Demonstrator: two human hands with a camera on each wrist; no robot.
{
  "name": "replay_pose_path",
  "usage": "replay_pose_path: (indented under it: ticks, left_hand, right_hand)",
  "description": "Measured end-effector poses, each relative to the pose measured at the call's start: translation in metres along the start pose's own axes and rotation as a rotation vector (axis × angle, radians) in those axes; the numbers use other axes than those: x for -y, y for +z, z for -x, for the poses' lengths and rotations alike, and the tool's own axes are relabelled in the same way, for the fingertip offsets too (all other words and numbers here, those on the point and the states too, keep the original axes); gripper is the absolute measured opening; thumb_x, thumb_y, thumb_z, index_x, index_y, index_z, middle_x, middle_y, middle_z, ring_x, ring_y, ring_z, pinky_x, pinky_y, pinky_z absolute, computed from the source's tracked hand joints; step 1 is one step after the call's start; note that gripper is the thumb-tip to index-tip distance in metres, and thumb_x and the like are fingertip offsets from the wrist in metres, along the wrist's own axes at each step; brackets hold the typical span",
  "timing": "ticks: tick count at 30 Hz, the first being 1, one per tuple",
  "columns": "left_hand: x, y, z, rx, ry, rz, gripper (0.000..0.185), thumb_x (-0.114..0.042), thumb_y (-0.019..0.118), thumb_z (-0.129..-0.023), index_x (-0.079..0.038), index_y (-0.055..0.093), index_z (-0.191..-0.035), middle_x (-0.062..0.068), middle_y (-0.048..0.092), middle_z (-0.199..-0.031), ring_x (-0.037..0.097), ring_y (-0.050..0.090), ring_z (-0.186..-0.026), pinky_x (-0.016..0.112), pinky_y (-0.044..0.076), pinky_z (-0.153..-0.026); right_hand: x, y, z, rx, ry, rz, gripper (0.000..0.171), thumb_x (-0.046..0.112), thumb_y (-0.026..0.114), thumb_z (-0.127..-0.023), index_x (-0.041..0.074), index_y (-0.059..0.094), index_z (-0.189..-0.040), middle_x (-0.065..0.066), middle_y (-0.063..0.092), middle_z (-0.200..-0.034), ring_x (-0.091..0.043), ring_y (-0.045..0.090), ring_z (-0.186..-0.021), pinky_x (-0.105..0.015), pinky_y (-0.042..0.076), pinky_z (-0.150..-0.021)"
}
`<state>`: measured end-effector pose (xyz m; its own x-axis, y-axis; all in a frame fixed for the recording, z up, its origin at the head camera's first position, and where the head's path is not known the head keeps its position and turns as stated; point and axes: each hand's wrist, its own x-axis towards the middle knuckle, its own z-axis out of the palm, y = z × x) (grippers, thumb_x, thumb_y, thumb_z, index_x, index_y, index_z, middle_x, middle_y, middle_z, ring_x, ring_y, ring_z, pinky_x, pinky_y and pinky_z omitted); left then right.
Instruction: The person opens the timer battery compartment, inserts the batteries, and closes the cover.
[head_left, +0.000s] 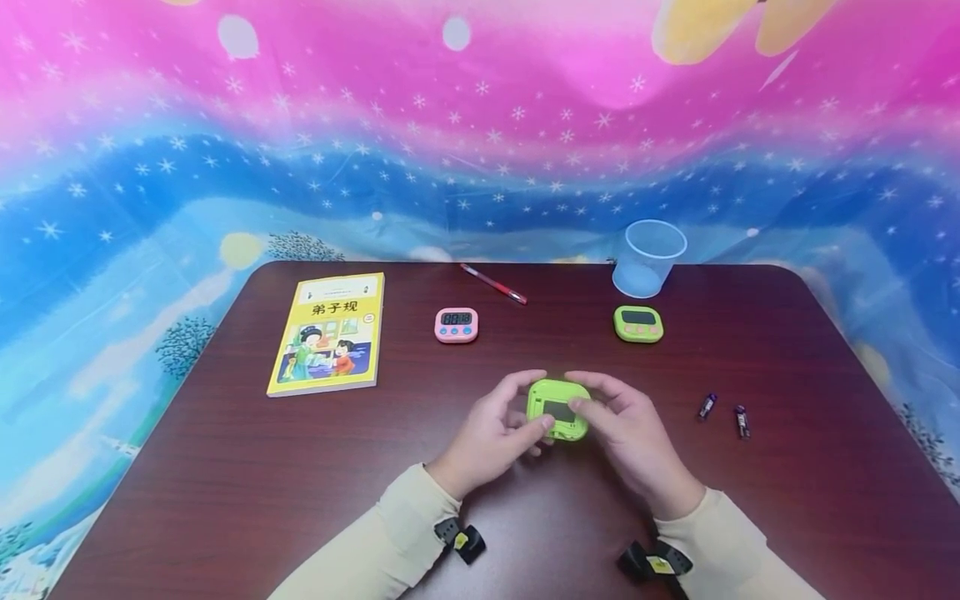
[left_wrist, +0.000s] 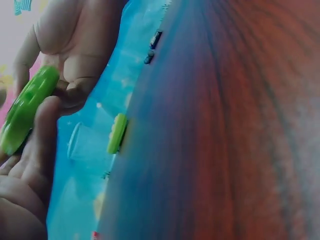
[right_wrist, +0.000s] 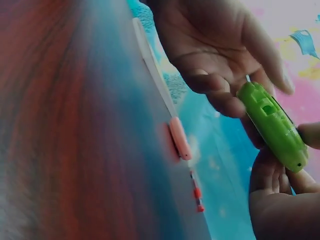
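Cream long sleeves (head_left: 390,533) — black wrist straps (head_left: 459,537) (small yellow tags) — bare hands

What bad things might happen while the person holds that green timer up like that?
The green timer is lifted off the table, held by the left hand and right hand mostly with fingertips, so it might slip and drop. Two small batteries lie loose near the right arm; a sleeve could possibly roll them toward the edge.
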<state>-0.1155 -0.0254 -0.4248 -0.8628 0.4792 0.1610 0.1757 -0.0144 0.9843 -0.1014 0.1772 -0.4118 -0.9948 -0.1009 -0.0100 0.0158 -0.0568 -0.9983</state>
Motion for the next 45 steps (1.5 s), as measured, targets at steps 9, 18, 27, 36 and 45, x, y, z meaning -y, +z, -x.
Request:
replay_pose_path:
  ticks: [9,18,27,36,45]
  left_hand:
    - [0.009,0.005,0.0,-0.097,0.022,0.051,0.042,-0.013,0.056,-0.104,-0.015,0.044,-0.143,0.015,0.059,-0.132,0.045,0.069,-0.071,0.051,0.058,-0.053]
    - [0.015,0.014,0.0,-0.16,0.012,0.095,0.038,-0.016,0.047,-0.108,-0.017,0.047,-0.146,0.015,0.063,-0.125,0.023,0.063,-0.056,0.041,0.054,-0.042]
    - [0.017,0.036,-0.002,-0.31,0.127,0.127,0.024,-0.003,0.043,-0.104,-0.006,0.052,-0.126,0.005,0.058,-0.142,0.014,0.067,-0.098,0.024,0.056,-0.074]
    - [0.02,0.046,-0.002,-0.402,0.179,0.117,0.019,-0.003,0.043,-0.105,-0.005,0.054,-0.12,0.005,0.063,-0.136,0.019,0.061,-0.116,0.023,0.052,-0.053]
    - [0.021,0.044,0.001,-0.368,0.134,0.128,0.019,-0.013,0.044,-0.108,-0.003,0.052,-0.122,0.016,0.069,-0.112,0.009,0.057,-0.062,0.035,0.048,-0.036]
  right_hand:
    - [-0.01,0.015,0.002,0.001,0.001,0.054,0.035,0.022,0.053,-0.106,-0.004,0.056,-0.129,-0.01,0.068,-0.103,-0.018,0.065,-0.073,-0.035,0.061,-0.065]
    - [-0.016,0.025,0.005,-0.01,-0.064,0.101,0.03,0.018,0.048,-0.107,0.004,0.053,-0.134,-0.02,0.062,-0.083,-0.022,0.06,-0.057,-0.039,0.057,-0.049]
    - [-0.022,0.046,0.01,-0.136,-0.171,0.108,0.027,0.001,0.045,-0.104,0.007,0.058,-0.127,-0.011,0.057,-0.068,-0.017,0.049,-0.043,-0.032,0.046,-0.036]
    - [-0.028,0.06,0.01,-0.221,-0.211,0.053,0.021,-0.001,0.046,-0.102,0.006,0.059,-0.118,-0.014,0.055,-0.073,-0.019,0.049,-0.04,-0.035,0.043,-0.033]
    - [-0.03,0.055,0.009,-0.219,-0.223,0.082,0.014,0.007,0.05,-0.105,0.004,0.06,-0.114,-0.011,0.057,-0.066,-0.019,0.05,-0.039,-0.036,0.045,-0.033]
